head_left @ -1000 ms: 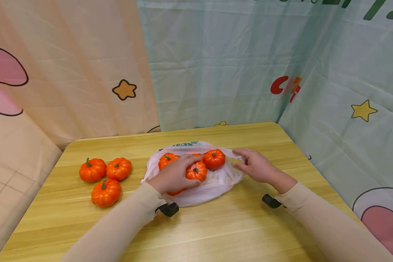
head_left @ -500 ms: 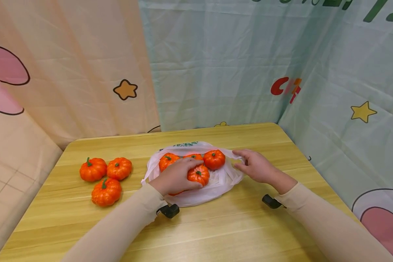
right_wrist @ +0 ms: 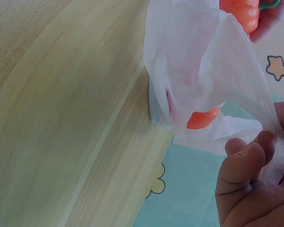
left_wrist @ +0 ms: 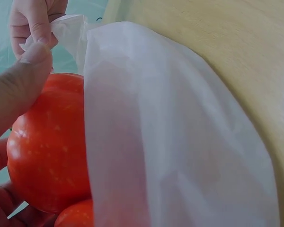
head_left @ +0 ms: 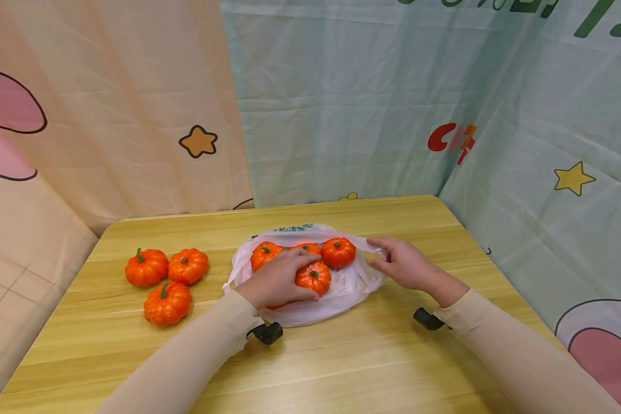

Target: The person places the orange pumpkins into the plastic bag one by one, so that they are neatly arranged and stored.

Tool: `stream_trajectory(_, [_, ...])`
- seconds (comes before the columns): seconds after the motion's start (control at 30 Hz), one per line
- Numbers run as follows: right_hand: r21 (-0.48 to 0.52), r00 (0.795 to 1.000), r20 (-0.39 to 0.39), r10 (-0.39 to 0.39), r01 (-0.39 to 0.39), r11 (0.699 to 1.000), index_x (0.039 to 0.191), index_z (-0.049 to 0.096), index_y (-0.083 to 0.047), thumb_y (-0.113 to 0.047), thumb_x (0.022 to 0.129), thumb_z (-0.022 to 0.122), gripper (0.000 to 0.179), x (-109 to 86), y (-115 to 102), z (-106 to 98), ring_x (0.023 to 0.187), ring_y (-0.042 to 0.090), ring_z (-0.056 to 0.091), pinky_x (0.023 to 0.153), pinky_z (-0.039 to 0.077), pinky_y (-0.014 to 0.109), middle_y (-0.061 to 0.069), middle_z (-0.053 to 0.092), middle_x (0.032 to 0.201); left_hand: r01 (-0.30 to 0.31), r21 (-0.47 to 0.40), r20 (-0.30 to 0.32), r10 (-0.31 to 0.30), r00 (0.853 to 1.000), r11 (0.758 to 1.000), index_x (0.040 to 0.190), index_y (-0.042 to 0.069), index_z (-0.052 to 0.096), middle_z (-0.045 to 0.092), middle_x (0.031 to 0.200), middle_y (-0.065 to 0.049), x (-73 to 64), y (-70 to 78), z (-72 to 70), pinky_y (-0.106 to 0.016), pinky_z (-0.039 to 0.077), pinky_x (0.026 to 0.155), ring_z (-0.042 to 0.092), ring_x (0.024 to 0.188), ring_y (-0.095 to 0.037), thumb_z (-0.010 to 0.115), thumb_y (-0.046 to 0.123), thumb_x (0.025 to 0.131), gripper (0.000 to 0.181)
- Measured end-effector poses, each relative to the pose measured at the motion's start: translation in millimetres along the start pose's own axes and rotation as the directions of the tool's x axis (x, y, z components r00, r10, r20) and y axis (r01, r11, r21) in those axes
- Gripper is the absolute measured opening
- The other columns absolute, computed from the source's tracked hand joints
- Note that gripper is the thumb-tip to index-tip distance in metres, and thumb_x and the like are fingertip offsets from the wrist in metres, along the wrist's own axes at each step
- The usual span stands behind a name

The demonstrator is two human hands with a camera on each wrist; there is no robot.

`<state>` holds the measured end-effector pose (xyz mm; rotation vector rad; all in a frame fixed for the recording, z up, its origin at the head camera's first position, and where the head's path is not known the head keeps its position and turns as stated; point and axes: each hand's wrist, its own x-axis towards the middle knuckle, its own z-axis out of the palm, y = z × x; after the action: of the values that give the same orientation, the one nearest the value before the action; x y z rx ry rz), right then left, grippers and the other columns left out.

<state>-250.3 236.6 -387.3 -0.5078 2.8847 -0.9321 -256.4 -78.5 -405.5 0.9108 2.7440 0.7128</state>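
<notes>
- The held pumpkin (head_left: 313, 282) is small, squat and glossy, with shallow ribs; it looks bright orange in the head view and redder in the left wrist view.
- Its short, dark green stem (head_left: 314, 273) faces up towards the head camera. The body is broader across than along the stem line, so no strong long axis shows.
- The left grip (head_left: 281, 277) is curled around this pumpkin, thumb on one side and fingers on the other.
- That pumpkin sits within the mouth of the white bag (head_left: 349, 290), towards the near side; whether it rests on anything beneath cannot be told.
- The bag is thin, crinkled and translucent, with green print (head_left: 293, 227) along its far edge. It lies on the tabletop (head_left: 352, 362), mouth facing up, its longer dimension running left to right.
- The right grip (head_left: 406, 264) pinches the bag's right edge between thumb and fingers, drawing the film taut.
- Also in the bag are a left pumpkin (head_left: 265, 255), a right pumpkin (head_left: 338, 253) and a far pumpkin (head_left: 305, 247), the last partly hidden by the left hand.
- Three loose pumpkins (head_left: 168, 305) sit close together on the tabletop, left of the bag, green stems upward.
</notes>
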Motion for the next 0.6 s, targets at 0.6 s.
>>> stream_trajectory(0.6, [-0.005, 1.000, -0.003, -0.001, 0.001, 1.000, 0.147, 0.056, 0.005, -0.013, 0.100, 0.071, 0.052, -0.2, 1.1, 2.7, 0.063, 0.016, 0.047, 0.054, 0.043, 0.025, 0.006, 0.054, 0.083, 0.015, 0.019, 0.046, -0.015, 0.999, 1.000, 0.151, 0.021, 0.059, 0.056, 0.149, -0.002, -1.7, 0.3, -1.6, -0.049, 0.044, 0.117, 0.053, 0.139, -0.029, 0.081, 0.040, 0.091, 0.067])
